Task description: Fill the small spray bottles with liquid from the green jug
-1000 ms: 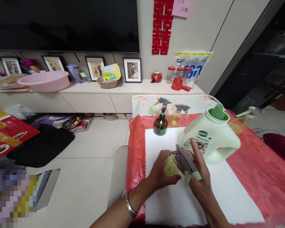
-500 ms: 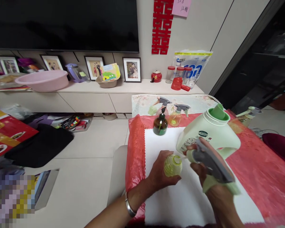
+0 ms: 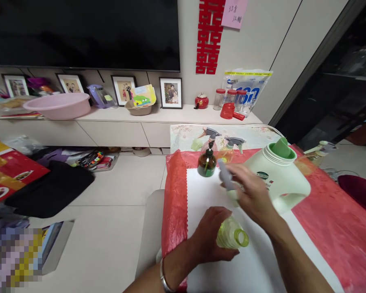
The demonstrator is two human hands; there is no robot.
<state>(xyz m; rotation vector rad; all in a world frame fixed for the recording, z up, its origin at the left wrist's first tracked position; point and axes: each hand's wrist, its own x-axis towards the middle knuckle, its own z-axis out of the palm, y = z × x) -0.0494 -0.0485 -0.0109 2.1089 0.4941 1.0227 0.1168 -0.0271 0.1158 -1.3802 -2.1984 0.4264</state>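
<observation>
My left hand grips a small yellow-green bottle with its neck open and tilted toward the right, low over the white sheet. My right hand holds the grey spray-trigger head, blurred, further out over the sheet, just in front of the large pale green detergent jug. The jug lies tilted with its wide mouth open and a green cap resting in it. A dark green pump bottle stands just beyond the trigger head.
Two more trigger spray bottles stand behind the pump bottle on the red table cover. Another sprayer lies at the far right. A low cabinet with a pink basin, photo frames and jars runs along the wall. Bags and papers lie on the floor at left.
The trigger head has come off the small bottle. My right hand has carried it away toward the far side of the sheet, while my left hand has drawn the bottle nearer and tipped it.
</observation>
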